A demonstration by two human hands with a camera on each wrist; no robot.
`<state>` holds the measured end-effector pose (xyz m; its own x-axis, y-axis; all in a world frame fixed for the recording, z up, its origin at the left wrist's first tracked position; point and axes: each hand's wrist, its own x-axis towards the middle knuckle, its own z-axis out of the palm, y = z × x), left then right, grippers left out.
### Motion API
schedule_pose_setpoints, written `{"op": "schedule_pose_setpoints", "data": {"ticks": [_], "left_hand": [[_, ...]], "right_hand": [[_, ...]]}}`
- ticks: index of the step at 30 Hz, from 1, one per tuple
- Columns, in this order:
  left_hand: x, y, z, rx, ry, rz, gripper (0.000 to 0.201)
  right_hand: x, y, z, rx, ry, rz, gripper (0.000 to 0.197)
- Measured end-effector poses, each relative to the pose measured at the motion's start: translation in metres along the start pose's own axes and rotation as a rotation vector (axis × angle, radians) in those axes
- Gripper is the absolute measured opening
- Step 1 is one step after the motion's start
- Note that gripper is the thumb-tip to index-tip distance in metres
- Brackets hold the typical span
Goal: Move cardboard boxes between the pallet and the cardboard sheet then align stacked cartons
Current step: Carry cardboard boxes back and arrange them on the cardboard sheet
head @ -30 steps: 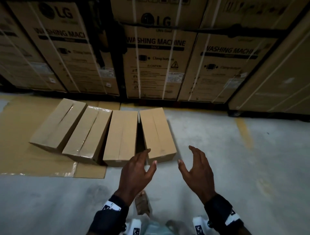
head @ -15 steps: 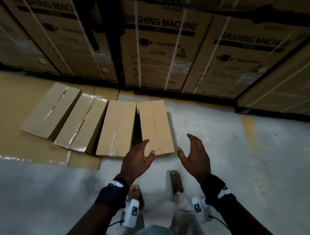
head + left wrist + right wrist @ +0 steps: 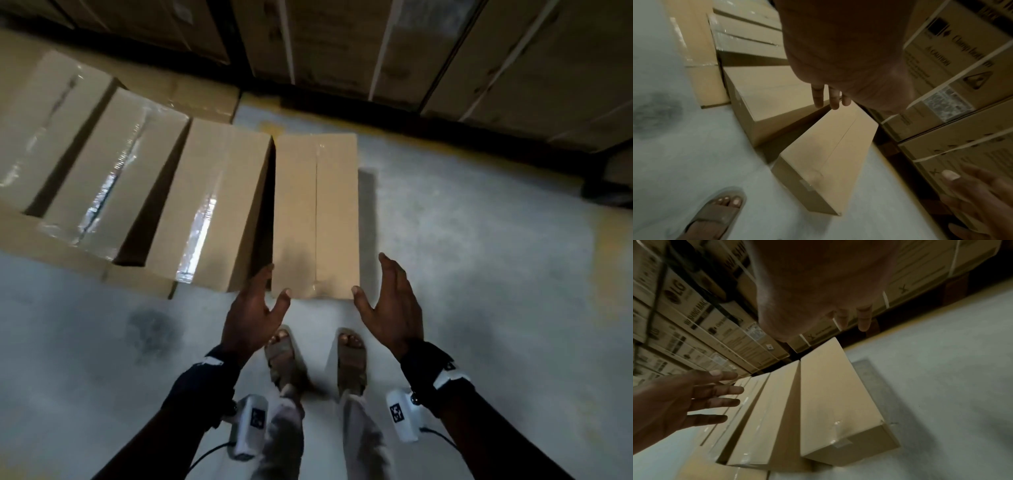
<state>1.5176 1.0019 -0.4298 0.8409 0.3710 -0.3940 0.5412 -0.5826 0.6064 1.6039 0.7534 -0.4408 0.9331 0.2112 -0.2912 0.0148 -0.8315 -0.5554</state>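
The rightmost cardboard box [image 3: 317,216] lies flat on the bare concrete floor [image 3: 479,274], last in a row of four; its near end points at the person's feet. The left hand [image 3: 251,310] and right hand [image 3: 390,305] hover at either near corner, fingers spread and loosely curved, holding nothing and apparently not yet touching. The box looks stiff and sealed with clear tape along the seam; its weight cannot be told. The long side walls seem the surest hold, palms pressing inward. On its left the third box [image 3: 215,205] leans close, leaving only a narrow dark wedge for the left hand's fingers. To the right the floor is open. Beyond, the stacked washing-machine cartons [image 3: 445,51] close off the far end.
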Motion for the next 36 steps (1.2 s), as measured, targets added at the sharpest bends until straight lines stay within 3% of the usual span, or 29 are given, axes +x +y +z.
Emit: {"op": "schedule_pose_setpoints", "data": {"ticks": [8,13,18,23,27,36], "left_hand": [[0.103,-0.130,0.137,0.027,-0.058,0.017,0.076],[0.148,-0.159,0.174,-0.014,0.029,-0.056,0.091],[0.171,-0.178,0.184,-0.297,-0.011,-0.108,0.098],[0.167,-0.171,0.174,-0.322,-0.047,-0.076,0.104],[0.156,-0.129,0.140,-0.278,-0.051,-0.052,0.107],[0.062,-0.020,0.012,-0.364,-0.025,0.084,0.111]], "right_hand": [[0.074,0.108,0.153,0.048,-0.044,0.065,0.088],[0.109,0.132,0.207,0.125,-0.094,0.079,0.099],[0.121,0.140,0.229,0.375,-0.088,0.112,0.110],[0.121,0.132,0.215,0.535,-0.133,0.216,0.114],[0.113,0.111,0.177,0.549,-0.135,0.251,0.114],[0.045,-0.002,-0.001,0.468,-0.116,0.171,0.113]]}}
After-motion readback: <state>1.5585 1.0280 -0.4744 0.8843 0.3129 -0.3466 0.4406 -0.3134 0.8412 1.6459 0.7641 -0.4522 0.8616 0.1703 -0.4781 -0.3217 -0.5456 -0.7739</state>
